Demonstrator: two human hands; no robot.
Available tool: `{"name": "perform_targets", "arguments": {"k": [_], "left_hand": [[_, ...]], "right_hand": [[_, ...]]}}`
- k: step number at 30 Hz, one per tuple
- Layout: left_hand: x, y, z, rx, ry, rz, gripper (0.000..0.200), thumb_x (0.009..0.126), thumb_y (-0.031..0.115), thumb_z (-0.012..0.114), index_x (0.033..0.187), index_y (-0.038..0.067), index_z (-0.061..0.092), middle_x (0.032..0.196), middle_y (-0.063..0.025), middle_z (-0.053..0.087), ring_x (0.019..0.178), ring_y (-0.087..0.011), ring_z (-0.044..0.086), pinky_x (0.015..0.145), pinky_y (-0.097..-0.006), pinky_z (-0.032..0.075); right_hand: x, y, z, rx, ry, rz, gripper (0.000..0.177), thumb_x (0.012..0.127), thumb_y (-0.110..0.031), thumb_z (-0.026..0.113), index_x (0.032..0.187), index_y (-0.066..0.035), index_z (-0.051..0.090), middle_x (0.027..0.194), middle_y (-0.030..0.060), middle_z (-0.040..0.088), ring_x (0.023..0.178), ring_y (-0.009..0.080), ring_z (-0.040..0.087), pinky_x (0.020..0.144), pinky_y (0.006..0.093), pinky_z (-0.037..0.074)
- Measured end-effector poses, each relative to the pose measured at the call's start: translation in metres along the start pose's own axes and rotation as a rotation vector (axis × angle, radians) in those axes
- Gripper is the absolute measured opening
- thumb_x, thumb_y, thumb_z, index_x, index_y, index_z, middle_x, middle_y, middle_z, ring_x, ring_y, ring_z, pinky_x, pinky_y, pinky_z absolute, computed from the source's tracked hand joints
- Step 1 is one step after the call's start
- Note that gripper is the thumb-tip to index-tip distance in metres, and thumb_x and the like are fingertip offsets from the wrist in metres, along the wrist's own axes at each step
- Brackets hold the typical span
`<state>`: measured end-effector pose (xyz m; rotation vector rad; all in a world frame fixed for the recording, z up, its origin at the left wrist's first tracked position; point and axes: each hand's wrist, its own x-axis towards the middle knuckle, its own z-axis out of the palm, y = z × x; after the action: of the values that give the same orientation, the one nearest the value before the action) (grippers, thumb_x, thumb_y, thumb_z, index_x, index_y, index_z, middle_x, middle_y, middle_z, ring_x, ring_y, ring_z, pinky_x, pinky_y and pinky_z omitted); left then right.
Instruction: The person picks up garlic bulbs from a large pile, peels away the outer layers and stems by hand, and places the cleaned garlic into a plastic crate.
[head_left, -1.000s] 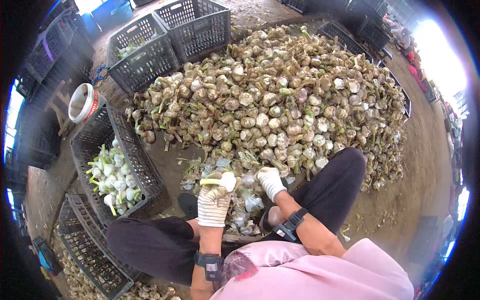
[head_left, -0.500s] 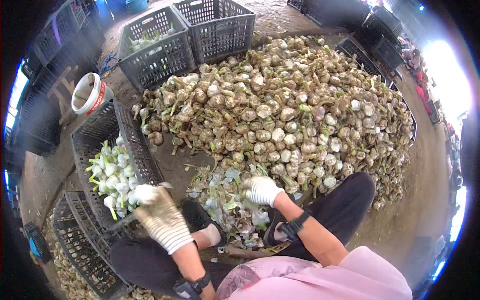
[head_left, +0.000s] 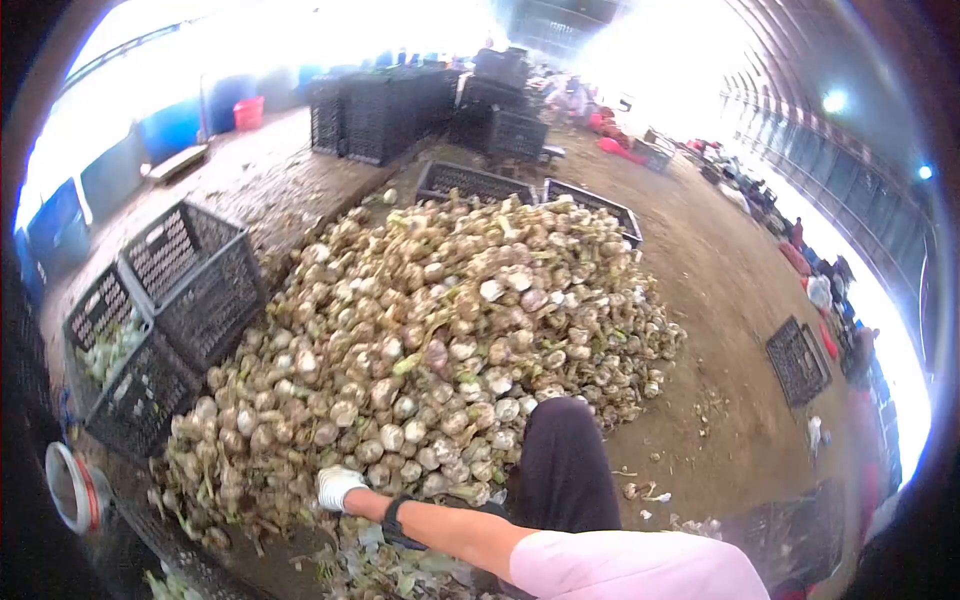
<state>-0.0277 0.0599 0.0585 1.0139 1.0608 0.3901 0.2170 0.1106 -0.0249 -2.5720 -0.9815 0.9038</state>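
A big heap of unpeeled garlic bulbs [head_left: 430, 340] with dry stalks lies on the dirt floor in front of me. My right hand [head_left: 338, 487], in a white knitted glove, reaches left across my body to the near left foot of the heap and rests on the bulbs there. Its fingers are curled down, and I cannot make out whether they hold a bulb. A black wrist strap [head_left: 395, 520] sits behind the glove. My left hand is out of view. My knee in black trousers [head_left: 560, 460] touches the heap's near edge.
Two dark plastic crates [head_left: 190, 270] [head_left: 120, 380] stand left of the heap, the nearer one with greenish trimmings. A white bucket [head_left: 75, 487] lies at far left. Flat crates [head_left: 480, 182] sit behind the heap, stacked crates [head_left: 380, 115] farther back, another crate [head_left: 797, 360] at right. People work far right.
The view has swung up and to the right, away from the crate of peeled garlic. My left hand has gone out of view. My right hand has moved left to the heap's foot.
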Motion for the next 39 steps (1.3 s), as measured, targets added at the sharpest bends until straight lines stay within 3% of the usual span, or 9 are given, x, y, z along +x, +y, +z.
{"name": "perform_targets", "arguments": {"k": [5,6,8,10,11,14,18,24,39], "left_hand": [[-0.001,-0.003,0.022,-0.519,-0.015,-0.167,0.048,0.093,0.032,0.048,0.132,0.006,0.042,0.124,-0.0156,0.051,0.117,-0.0313,0.046,0.098,-0.0448,0.039],[0.006,-0.012,0.019,-0.566,-0.083,-0.172,0.049,0.092,0.032,0.048,0.132,0.005,0.042,0.126,-0.0159,0.05,0.118,-0.031,0.046,0.098,-0.0451,0.039],[0.028,-0.042,0.006,-0.773,-0.24,-0.273,0.05,0.092,0.033,0.049,0.132,0.004,0.042,0.127,-0.0163,0.048,0.118,-0.0305,0.045,0.099,-0.0454,0.038],[0.066,-0.085,-0.014,-1.182,-0.524,-0.511,0.052,0.092,0.034,0.05,0.131,0.002,0.042,0.131,-0.017,0.045,0.12,-0.0295,0.045,0.099,-0.046,0.038],[0.105,-0.117,-0.031,-1.468,-0.666,-0.781,0.053,0.091,0.035,0.05,0.131,0.001,0.042,0.132,-0.0173,0.044,0.12,-0.0291,0.044,0.1,-0.0462,0.038],[-0.029,-0.014,0.049,-0.34,-0.557,0.036,0.052,0.091,0.034,0.051,0.132,0.003,0.04,0.129,-0.0164,0.045,0.116,-0.0282,0.048,0.097,-0.0466,0.04],[-0.044,-0.019,0.064,0.102,-0.443,0.332,0.048,0.09,0.018,0.057,0.13,0.0,0.039,0.129,-0.0162,0.046,0.11,-0.0296,0.052,0.09,-0.0424,0.047],[-0.087,-0.003,0.075,0.151,-0.322,0.453,0.041,0.09,0.014,0.057,0.125,-0.003,0.045,0.123,-0.017,0.051,0.107,-0.0252,0.052,0.091,-0.0343,0.045],[-0.053,-0.02,0.049,-0.004,-0.233,0.505,0.046,0.079,0.013,0.069,0.121,0.001,0.054,0.115,-0.0101,0.055,0.102,-0.0193,0.054,0.089,-0.03,0.044]], "right_hand": [[-0.111,-0.002,0.003,0.437,0.031,-0.271,0.022,0.087,-0.019,0.049,0.102,-0.008,0.06,0.063,0.0153,0.052,0.069,0.028,0.058,0.064,0.0356,0.048],[-0.143,-0.005,0.025,0.195,0.454,-0.414,0.038,0.086,-0.033,0.049,0.107,-0.004,0.06,0.078,0.0197,0.059,0.076,0.0291,0.059,0.069,0.0415,0.049],[-0.201,-0.009,0.0,0.03,0.247,-0.437,0.035,0.072,-0.026,0.061,0.104,-0.013,0.063,0.102,0.0178,0.063,0.089,0.0333,0.062,0.07,0.0424,0.05],[-0.21,0.015,0.018,0.317,0.487,-0.56,0.031,0.072,-0.023,0.058,0.102,-0.018,0.065,0.093,0.0143,0.066,0.08,0.0357,0.063,0.068,0.043,0.05],[-0.217,0.026,0.009,0.641,0.299,-0.491,0.031,0.076,-0.019,0.058,0.104,-0.01,0.063,0.091,0.0158,0.065,0.082,0.0284,0.062,0.071,0.0392,0.049],[-0.204,0.061,0.006,1.355,0.112,-0.244,0.027,0.079,-0.015,0.064,0.104,-0.004,0.064,0.096,0.0072,0.067,0.087,0.0166,0.06,0.074,0.0316,0.047],[-0.206,0.075,0.014,1.516,-0.058,-0.131,0.024,0.081,-0.023,0.067,0.1,-0.008,0.067,0.083,0.0022,0.066,0.074,0.0135,0.056,0.066,0.0305,0.045],[-0.203,0.07,0.027,1.485,-0.094,-0.149,0.02,0.081,-0.027,0.067,0.089,-0.008,0.067,0.068,-0.0003,0.06,0.055,0.0124,0.048,0.05,0.0324,0.039],[-0.279,0.051,-0.034,1.686,-0.187,-0.128,0.027,0.079,-0.003,0.06,0.106,-0.003,0.063,0.088,0.0031,0.064,0.075,0.0085,0.056,0.063,0.023,0.048]]}}
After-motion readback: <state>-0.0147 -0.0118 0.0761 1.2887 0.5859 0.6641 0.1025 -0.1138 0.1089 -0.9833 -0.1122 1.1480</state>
